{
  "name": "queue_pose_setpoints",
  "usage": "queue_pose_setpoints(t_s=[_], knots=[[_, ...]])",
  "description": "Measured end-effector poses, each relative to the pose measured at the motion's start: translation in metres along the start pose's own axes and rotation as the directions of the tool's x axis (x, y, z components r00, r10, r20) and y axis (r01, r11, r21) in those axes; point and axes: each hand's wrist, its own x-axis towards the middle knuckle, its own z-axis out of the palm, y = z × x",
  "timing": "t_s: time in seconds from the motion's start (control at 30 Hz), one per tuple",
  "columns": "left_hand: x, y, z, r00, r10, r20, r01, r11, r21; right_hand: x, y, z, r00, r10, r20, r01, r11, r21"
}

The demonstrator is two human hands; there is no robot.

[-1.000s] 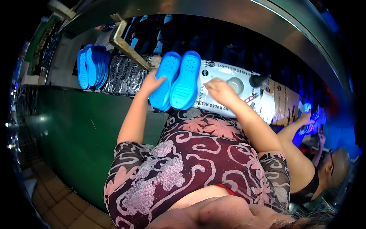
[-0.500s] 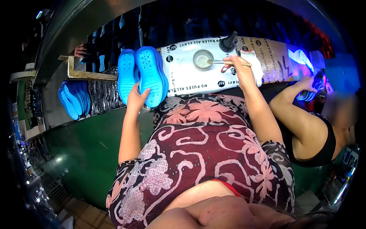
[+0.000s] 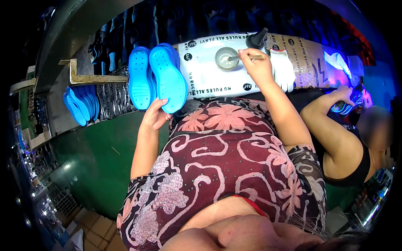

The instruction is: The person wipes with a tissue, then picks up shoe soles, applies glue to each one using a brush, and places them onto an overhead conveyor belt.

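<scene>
Two side-by-side stacks of blue shoe soles lie at the left end of the work surface. On the left stack the top blue sole [image 3: 139,77] lies flat-side up with small holes. My left hand [image 3: 155,116] pinches the near end of the top sole [image 3: 168,79] on the right stack, thumb above and the other fingers partly hidden. My right hand [image 3: 257,69] is closed round the handle of a brush [image 3: 247,57]. The brush's tip dips into a small round bowl [image 3: 220,53] of cloudy pale liquid. Just beyond that hand stands a black bottle with a cone-shaped top [image 3: 256,39].
White printed sheeting [image 3: 201,85] covers the work surface, with a brown cardboard strip [image 3: 307,62] farther right. More blue soles [image 3: 79,106] lean at the far left near a metal bracket [image 3: 94,78]. At right, a co-worker's arm [image 3: 331,121] reaches toward a shoe.
My left hand has slid to the near end of the right stack's top sole, its thumb now on that edge. My right hand has shifted up and left, bringing the brush farther over the bowl.
</scene>
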Motion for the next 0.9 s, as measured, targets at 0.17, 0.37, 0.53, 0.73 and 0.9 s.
queue_pose_setpoints(t_s=[0.17, 0.37, 0.53, 0.73, 0.9], knots=[[-0.007, 0.005, 0.068, 0.957, 0.28, -0.07, -0.247, 0.92, 0.305, -0.006, -0.001, -0.011, 0.968, 0.249, 0.039, -0.249, 0.92, 0.301], [0.017, 0.002, 0.096, 0.73, 0.682, 0.044, -0.55, 0.548, 0.63, -0.023, -0.024, -0.03, 0.972, 0.232, 0.039, -0.198, 0.722, 0.663], [0.023, 0.002, 0.118, 0.658, 0.747, 0.098, -0.558, 0.396, 0.729, -0.044, -0.072, -0.037, 0.995, -0.099, -0.004, 0.09, 0.889, 0.449], [0.022, -0.003, 0.135, 0.505, 0.822, 0.263, -0.659, 0.171, 0.732, -0.045, -0.086, -0.032, 0.881, -0.473, 0.015, 0.465, 0.871, 0.159], [0.024, -0.002, 0.134, 0.407, 0.843, 0.352, -0.695, 0.035, 0.718, -0.045, -0.087, -0.028, 0.886, -0.461, 0.038, 0.456, 0.884, 0.101]])
